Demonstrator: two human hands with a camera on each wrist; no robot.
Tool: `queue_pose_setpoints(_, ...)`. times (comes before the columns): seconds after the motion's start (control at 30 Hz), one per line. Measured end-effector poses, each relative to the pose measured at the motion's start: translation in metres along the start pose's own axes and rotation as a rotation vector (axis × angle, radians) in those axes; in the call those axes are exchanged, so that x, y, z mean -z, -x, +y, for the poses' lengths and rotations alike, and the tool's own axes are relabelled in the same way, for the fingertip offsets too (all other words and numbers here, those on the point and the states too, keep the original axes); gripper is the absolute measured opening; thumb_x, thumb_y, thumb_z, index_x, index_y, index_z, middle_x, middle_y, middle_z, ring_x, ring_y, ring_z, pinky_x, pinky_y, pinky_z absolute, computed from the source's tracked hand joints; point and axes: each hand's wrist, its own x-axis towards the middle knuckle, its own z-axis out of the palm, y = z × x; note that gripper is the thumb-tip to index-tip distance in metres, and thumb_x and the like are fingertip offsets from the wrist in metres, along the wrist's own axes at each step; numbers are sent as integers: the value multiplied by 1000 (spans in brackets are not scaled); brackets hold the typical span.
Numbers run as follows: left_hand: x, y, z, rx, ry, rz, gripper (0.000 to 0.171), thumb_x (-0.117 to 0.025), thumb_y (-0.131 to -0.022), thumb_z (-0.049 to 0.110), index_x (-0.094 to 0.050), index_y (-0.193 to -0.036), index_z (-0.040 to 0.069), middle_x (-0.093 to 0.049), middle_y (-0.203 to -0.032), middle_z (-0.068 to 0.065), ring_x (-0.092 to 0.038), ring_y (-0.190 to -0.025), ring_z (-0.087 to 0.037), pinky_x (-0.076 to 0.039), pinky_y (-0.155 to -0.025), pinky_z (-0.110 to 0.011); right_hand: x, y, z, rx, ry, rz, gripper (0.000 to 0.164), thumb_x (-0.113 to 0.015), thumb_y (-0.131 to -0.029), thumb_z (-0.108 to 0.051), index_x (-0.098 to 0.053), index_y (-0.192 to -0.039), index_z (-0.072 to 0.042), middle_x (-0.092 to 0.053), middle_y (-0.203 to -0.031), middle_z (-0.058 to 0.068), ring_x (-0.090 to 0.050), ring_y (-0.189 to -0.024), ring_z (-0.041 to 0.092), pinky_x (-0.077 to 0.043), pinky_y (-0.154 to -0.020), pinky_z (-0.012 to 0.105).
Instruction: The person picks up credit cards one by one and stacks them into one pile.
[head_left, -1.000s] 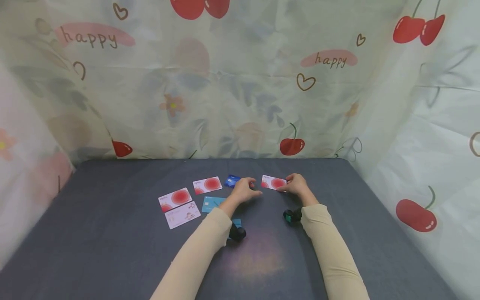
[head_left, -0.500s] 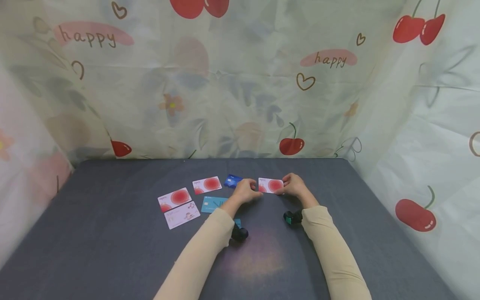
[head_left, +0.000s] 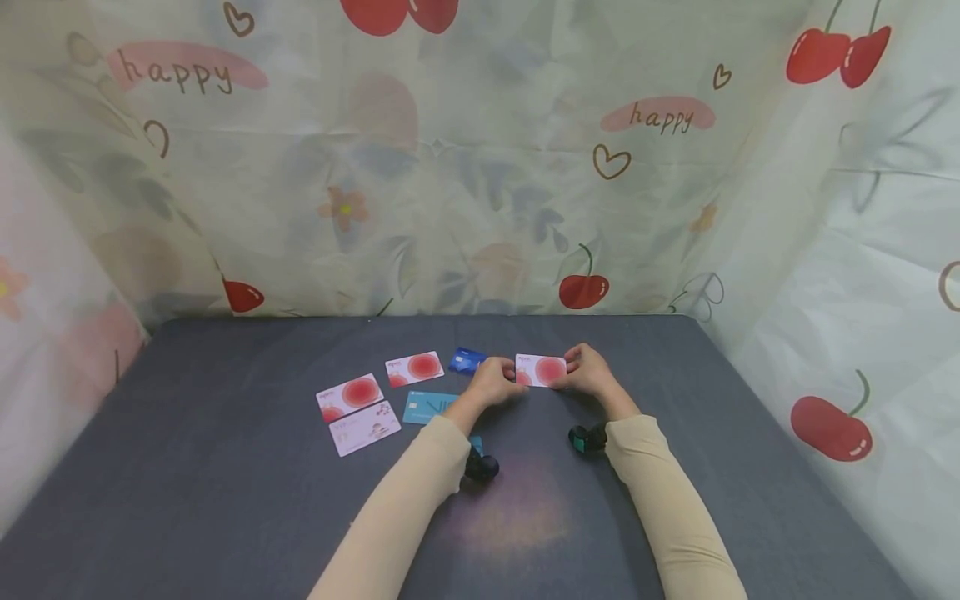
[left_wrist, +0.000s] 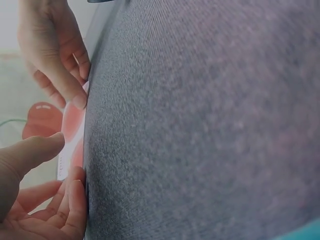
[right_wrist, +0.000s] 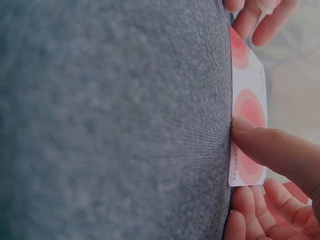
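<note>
A white card with red circles (head_left: 536,371) is on the dark table between my two hands. My right hand (head_left: 594,373) pinches its right end, the thumb (right_wrist: 250,129) on the printed face and the fingers at the edge, as the right wrist view shows. My left hand (head_left: 492,383) is at the card's other end. In the left wrist view its fingers (left_wrist: 75,200) are at that edge, while the thumb (left_wrist: 40,150) stands apart above. A blue card (head_left: 467,361) lies partly behind my left hand.
Left of my hands lie two more red-circled cards (head_left: 414,368), a pale pink card (head_left: 365,428) and a light blue card (head_left: 425,407). Another blue card (head_left: 476,444) is mostly covered by my left arm. A patterned curtain (head_left: 450,208) rises behind the table (head_left: 225,467).
The red-circled card has slid slightly left and straightened with my right hand. My left hand has moved a little right, up to its left end.
</note>
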Motion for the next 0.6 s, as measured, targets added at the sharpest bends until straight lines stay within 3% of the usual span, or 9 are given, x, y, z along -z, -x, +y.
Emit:
queue_pose_setpoints(0.13,-1,-1,1,16,13,-4,52,-71,-78,12,-54,-123,-8,-65,-106,-18,-60,-93,-24,-50,-87,-33,0,0,2,20,-5,6,56,-79,-70,-17,-47,-113,0,-59,-105,20,-55,-89,27,-47,-80,37)
queue_pose_setpoints(0.2,-13,-24,-20,4,-3,12,54,-73,-76,15,-55,-122,-7,-66,-100,-13,-60,-87,-18,-51,-80,-28,0,1,0,20,-10,15,54,-79,-70,-16,-47,-111,-1,-59,-104,20,-56,-88,27,-47,-79,36)
queue_pose_setpoints(0.3,-18,-35,-34,-31,-41,37,59,-76,-72,20,-55,-122,-5,-67,-95,-8,-60,-82,-14,-50,-76,-24,1,3,-1,18,-19,16,54,-79,-70,-16,-47,-111,-1,-59,-106,21,-56,-91,28,-48,-82,37)
queue_pose_setpoints(0.37,-29,-58,-57,-68,-51,62,62,-78,-70,23,-56,-121,-6,-68,-94,-7,-59,-79,-13,-50,-71,-24,1,4,-2,16,-28,17,53,-79,-70,-15,-47,-111,-1,-59,-108,21,-57,-92,29,-48,-83,38)
queue_pose_setpoints(0.43,-30,-60,-60,-95,-52,80,64,-78,-70,25,-55,-120,-8,-68,-92,-9,-59,-77,-14,-50,-69,-25,2,4,-3,32,-30,13,55,-79,-71,-16,-47,-113,0,-59,-110,22,-57,-94,30,-48,-84,39)
queue_pose_setpoints(0.53,-39,-85,-83,-103,5,60,61,-79,-70,27,-58,-120,-2,-68,-89,-5,-58,-73,-14,-49,-64,-26,3,7,-5,60,-38,17,56,-79,-71,-14,-47,-114,2,-60,-109,23,-60,-91,28,-49,-81,37)
queue_pose_setpoints(0.6,-37,-85,-87,-113,33,52,60,-80,-70,29,-60,-120,2,-68,-89,-4,-58,-74,-15,-49,-65,-27,4,10,-7,82,-48,18,56,-79,-71,-12,-47,-114,3,-61,-108,23,-62,-90,28,-51,-79,36)
